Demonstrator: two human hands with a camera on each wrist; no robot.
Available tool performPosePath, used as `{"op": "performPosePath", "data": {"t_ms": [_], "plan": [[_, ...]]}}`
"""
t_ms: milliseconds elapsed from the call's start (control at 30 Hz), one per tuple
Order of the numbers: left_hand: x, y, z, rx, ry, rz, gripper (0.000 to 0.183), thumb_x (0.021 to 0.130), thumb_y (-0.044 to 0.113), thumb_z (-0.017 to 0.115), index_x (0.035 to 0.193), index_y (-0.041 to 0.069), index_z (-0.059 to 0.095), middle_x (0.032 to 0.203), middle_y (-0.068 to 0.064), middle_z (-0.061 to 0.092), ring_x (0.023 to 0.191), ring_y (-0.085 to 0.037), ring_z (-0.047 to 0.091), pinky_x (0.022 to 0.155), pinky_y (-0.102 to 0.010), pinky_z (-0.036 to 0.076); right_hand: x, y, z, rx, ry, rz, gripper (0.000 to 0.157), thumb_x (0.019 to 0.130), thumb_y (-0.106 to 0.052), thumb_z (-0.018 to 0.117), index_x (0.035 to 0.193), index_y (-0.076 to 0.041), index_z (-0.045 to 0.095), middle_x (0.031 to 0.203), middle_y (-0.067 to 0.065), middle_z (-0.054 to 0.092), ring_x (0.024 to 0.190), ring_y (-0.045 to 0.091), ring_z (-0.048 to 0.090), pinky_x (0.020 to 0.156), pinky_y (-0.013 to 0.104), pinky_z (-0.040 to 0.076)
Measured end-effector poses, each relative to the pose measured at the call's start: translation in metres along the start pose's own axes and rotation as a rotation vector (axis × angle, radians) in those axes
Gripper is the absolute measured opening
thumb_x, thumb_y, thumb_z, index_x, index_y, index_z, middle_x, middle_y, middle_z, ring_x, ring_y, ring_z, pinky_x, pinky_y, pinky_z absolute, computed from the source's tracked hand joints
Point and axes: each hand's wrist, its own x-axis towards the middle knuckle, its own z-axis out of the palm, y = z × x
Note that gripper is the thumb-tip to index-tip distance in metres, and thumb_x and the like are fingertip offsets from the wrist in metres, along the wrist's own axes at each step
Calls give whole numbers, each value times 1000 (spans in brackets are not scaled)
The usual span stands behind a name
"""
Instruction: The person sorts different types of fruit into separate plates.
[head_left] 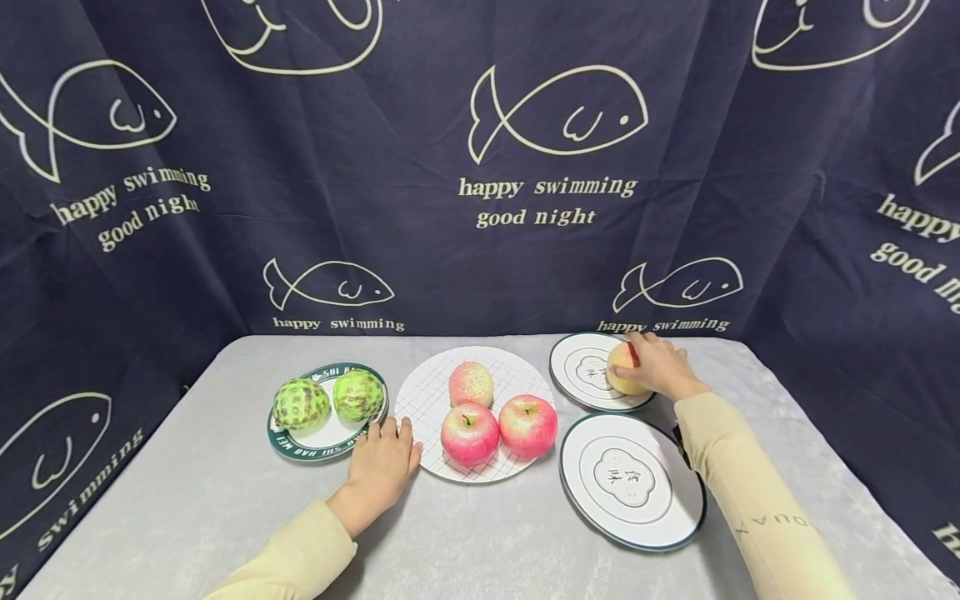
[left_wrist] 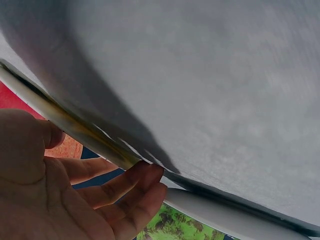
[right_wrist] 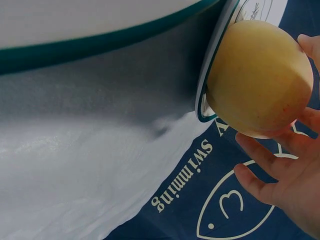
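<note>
The right hand [head_left: 660, 367] reaches in from the lower right, forearm slanting forward and inward, its grip closed about a yellow peach [head_left: 622, 379] with a red blush. The thumb lies on one side and fingers on the other; in the right wrist view two lower fingers spread away. The peach sits at the right side of the far round plate [head_left: 573, 367].

The left hand [head_left: 381, 462] comes from the lower left, palm down, fingers extended forward, its grip relaxed with the thumb apart. The fingers lie where the green-rimmed plate [head_left: 300, 446] and the checked white plate [head_left: 422, 396] nearly meet. Two custard apples [head_left: 358, 395] sit on the former; two apples [head_left: 470, 434] and a speckled fruit [head_left: 471, 385] on the latter.

The green rim carries "MEI HAO SHI". The far plate and the near round plate [head_left: 633, 521] bear the characters 食味. Behind the grey surface [head_left: 480, 542], the navy curtain [head_left: 427, 125] repeats "happy swimming" and "good night" beside fish outlines. Lettering on the right sleeve [head_left: 757, 500] is partly legible.
</note>
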Motion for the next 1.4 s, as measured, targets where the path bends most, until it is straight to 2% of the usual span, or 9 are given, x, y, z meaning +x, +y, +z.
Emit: {"op": "performPosePath", "data": {"t_ms": [167, 633, 1067, 1400], "plan": [[0, 0, -1, 7, 1, 4, 44, 91, 34, 48, 117, -1, 56, 102, -18, 56, 92, -35, 54, 78, -46, 46, 0, -1, -2, -8, 2, -6, 67, 80, -43, 62, 127, 0, 43, 121, 29, 46, 105, 51, 47, 80, 64, 35], [0, -1, 2, 25, 0, 8, 44, 91, 35, 48, 117, 0, 56, 102, -18, 56, 90, -33, 55, 77, -45, 47, -3, -13, -5, -34, 85, -82, 61, 79, -40, 64, 124, -2, 47, 122, 26, 47, 104, 49, 45, 78, 61, 35], [0, -1, 2, 16, 3, 7, 44, 91, 34, 48, 117, 0, 56, 101, -18, 56, 92, -35, 55, 78, -45, 47, -5, -38, -5, -95, 104, -143, 63, 80, -42, 62, 126, -2, 48, 126, 24, 48, 115, 47, 42, 86, 61, 33], [0, 0, 1, 5, -20, 0, 45, 92, 34, 47, 118, -1, 55, 103, -18, 56, 92, -34, 54, 79, -46, 46, -8, -59, 4, -123, 128, -193, 57, 80, -41, 62, 124, -7, 52, 120, 16, 54, 108, 39, 49, 81, 55, 37]]}}
